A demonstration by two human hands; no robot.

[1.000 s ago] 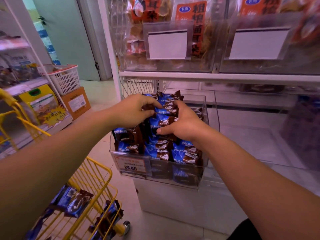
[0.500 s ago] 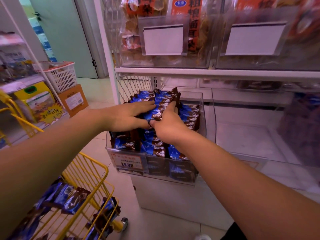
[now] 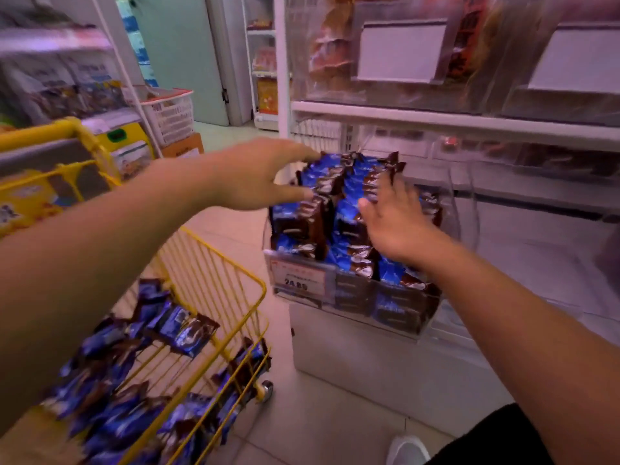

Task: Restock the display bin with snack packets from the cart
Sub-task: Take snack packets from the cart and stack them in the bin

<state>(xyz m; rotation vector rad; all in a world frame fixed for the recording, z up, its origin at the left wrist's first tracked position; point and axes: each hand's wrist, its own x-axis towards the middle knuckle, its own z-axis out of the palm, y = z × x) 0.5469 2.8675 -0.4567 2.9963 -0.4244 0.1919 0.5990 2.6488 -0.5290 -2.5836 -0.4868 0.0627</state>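
Left hand: our left hand [image 3: 255,176] is spread flat, fingers straight, holding nothing, fingertips at the 10 o'clock edge of the packet pile.
Right hand: our right hand [image 3: 396,219] lies open on the pile's 3 o'clock side, fingers straight against the wrappers.
Display bin: the clear display bin [image 3: 412,323] sits under the shelf [image 3: 469,124], heaped with blue-and-brown snack packets [image 3: 322,193]; we read 24.80 on its price tag [image 3: 298,278].
Cart: at 7 o'clock we see the yellow cart [image 3: 235,280], with more loose packets [image 3: 181,327] inside, blurred.
Floor: a white shoe [image 3: 407,451] at 5 o'clock.
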